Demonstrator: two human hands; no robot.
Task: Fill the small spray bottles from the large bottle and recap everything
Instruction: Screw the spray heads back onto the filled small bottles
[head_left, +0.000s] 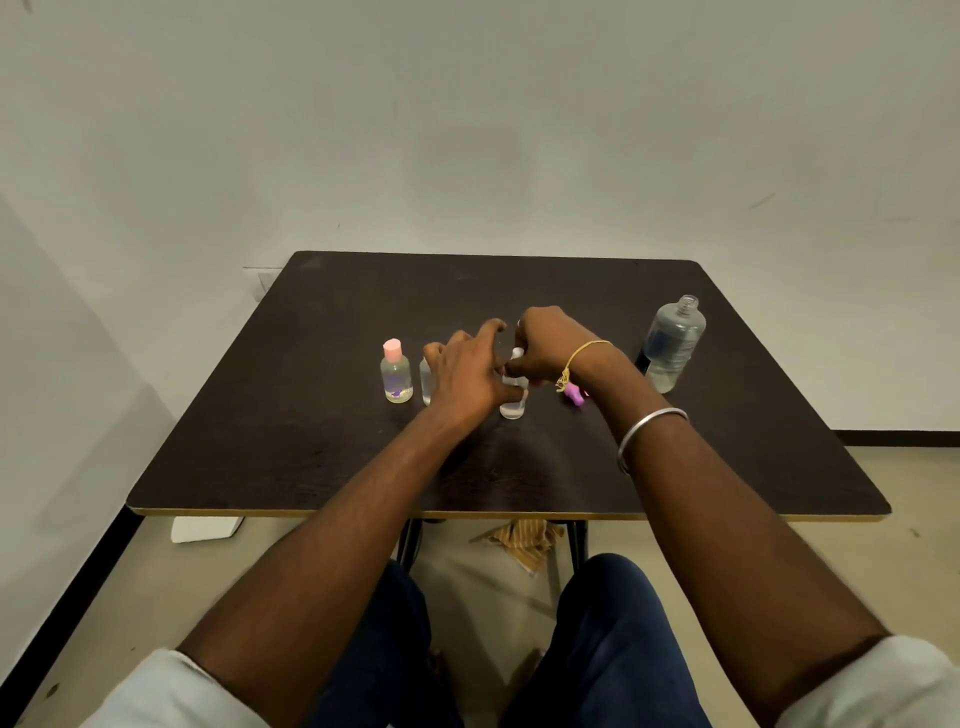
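Observation:
A small clear spray bottle (513, 408) stands upright at the middle of the dark table (322, 467). My left hand (465, 376) wraps round its upper body from the left. My right hand (545, 345) is curled over its white spray top (517, 354) and grips it. To the left stands a small bottle with a pink cap (396, 374), liquid in its bottom. Another small clear bottle (426, 382) is half hidden behind my left hand. The large clear bottle (672, 345) stands uncapped at the right, partly full.
A small purple cap (575, 393) lies on the table just right of the held bottle, under my right wrist. A dark object (642, 359) sits at the foot of the large bottle. A wall runs close behind the table. Striped cloth (524, 540) lies on the floor beneath.

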